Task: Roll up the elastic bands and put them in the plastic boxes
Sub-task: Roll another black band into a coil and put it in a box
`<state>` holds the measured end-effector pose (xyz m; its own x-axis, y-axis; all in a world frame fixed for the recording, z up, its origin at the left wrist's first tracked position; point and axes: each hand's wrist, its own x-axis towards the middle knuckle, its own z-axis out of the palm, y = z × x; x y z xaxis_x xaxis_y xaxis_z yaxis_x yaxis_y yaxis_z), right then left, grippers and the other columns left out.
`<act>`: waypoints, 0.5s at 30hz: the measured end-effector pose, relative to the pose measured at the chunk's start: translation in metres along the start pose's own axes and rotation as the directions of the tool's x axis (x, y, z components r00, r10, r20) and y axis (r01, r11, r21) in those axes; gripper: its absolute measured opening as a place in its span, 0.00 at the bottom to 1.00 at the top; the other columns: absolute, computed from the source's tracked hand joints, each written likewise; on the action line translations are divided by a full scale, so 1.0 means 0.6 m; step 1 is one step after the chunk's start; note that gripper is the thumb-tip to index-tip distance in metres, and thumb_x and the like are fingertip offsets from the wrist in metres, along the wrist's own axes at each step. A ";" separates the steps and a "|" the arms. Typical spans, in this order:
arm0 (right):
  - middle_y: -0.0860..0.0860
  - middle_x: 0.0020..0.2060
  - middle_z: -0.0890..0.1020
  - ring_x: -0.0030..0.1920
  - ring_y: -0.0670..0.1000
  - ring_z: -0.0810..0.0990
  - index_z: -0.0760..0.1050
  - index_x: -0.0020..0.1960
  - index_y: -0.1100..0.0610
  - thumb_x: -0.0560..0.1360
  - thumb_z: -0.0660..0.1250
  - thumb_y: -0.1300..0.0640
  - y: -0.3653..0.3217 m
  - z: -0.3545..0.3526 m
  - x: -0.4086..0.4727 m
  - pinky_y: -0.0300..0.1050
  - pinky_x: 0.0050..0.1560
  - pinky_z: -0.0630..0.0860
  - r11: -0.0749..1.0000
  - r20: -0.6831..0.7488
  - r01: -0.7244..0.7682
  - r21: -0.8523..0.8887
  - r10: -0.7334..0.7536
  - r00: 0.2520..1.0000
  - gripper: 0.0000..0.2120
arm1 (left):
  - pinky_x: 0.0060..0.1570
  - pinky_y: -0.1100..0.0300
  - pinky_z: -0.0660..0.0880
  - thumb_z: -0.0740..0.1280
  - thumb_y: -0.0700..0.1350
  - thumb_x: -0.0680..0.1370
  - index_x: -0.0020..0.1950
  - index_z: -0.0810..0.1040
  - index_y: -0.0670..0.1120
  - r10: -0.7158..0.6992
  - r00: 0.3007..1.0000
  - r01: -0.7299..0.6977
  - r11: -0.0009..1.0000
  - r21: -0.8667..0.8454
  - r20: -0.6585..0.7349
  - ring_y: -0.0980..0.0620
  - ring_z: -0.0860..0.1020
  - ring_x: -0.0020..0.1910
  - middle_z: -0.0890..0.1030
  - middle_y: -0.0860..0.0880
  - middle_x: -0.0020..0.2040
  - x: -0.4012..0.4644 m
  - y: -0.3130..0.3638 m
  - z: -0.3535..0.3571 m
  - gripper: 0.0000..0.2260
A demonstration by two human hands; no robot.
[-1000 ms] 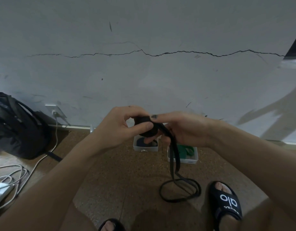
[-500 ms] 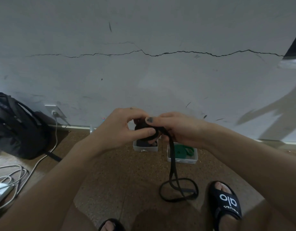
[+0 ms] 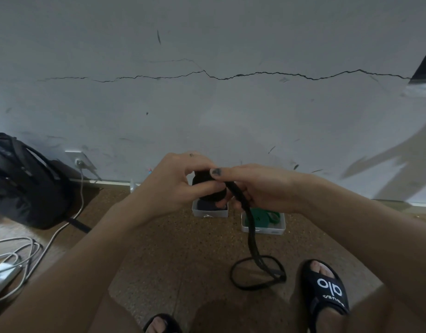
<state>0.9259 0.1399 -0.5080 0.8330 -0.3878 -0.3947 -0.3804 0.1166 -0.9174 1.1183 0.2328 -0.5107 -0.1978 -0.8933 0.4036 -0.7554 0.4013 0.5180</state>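
A black elastic band (image 3: 251, 239) is partly wound into a roll (image 3: 208, 188) held in front of me above the floor. My left hand (image 3: 176, 186) grips the roll, thumb across its front. My right hand (image 3: 257, 188) pinches the band where it leaves the roll, thumb on top. The loose tail hangs down and ends in a loop on the floor. Below the hands stand two small clear plastic boxes: the left box (image 3: 210, 212) holds a dark roll, the right box (image 3: 263, 228) holds a green band (image 3: 267, 216).
A black backpack (image 3: 24, 181) leans on the cracked wall at left. White cables (image 3: 17, 258) run from a wall socket (image 3: 78, 158) across the floor at lower left. My feet in black slides (image 3: 326, 292) stand on the brown speckled floor near the band's loop.
The roll has grown slightly as more band was wound on. The loose tail has shortened and its floor loop has been drawn a little closer. Both hands stay in nearly the same place.
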 end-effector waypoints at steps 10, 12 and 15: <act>0.57 0.45 0.84 0.35 0.46 0.77 0.80 0.57 0.60 0.72 0.69 0.39 0.004 0.001 0.004 0.39 0.39 0.74 0.998 -0.046 0.058 0.007 -0.058 0.997 0.26 | 0.43 0.54 0.77 0.69 0.54 0.76 0.49 0.85 0.46 -0.021 0.999 0.022 1.000 -0.005 0.038 0.54 0.80 0.43 0.83 0.55 0.41 -0.001 -0.004 0.002 0.13; 0.59 0.51 0.85 0.38 0.48 0.78 0.79 0.63 0.58 0.74 0.67 0.37 0.002 -0.004 -0.004 0.42 0.44 0.76 0.998 0.032 0.014 0.064 -0.017 0.999 0.28 | 0.45 0.57 0.78 0.69 0.54 0.76 0.52 0.85 0.47 -0.050 0.999 0.051 0.996 -0.072 0.011 0.54 0.81 0.45 0.83 0.57 0.43 -0.002 -0.005 0.001 0.12; 0.57 0.50 0.85 0.36 0.46 0.77 0.78 0.65 0.56 0.75 0.66 0.42 -0.001 -0.012 -0.010 0.42 0.45 0.75 0.989 0.071 0.010 0.147 -0.021 0.997 0.25 | 0.49 0.65 0.76 0.70 0.54 0.76 0.53 0.83 0.54 -0.099 0.995 0.100 0.978 -0.181 0.013 0.55 0.82 0.48 0.83 0.61 0.44 -0.006 -0.005 -0.002 0.09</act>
<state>0.9182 0.1358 -0.5046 0.8672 -0.3239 -0.3782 -0.3087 0.2461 -0.9188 1.1221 0.2353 -0.5126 -0.1303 -0.9313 0.3402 -0.6461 0.3400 0.6833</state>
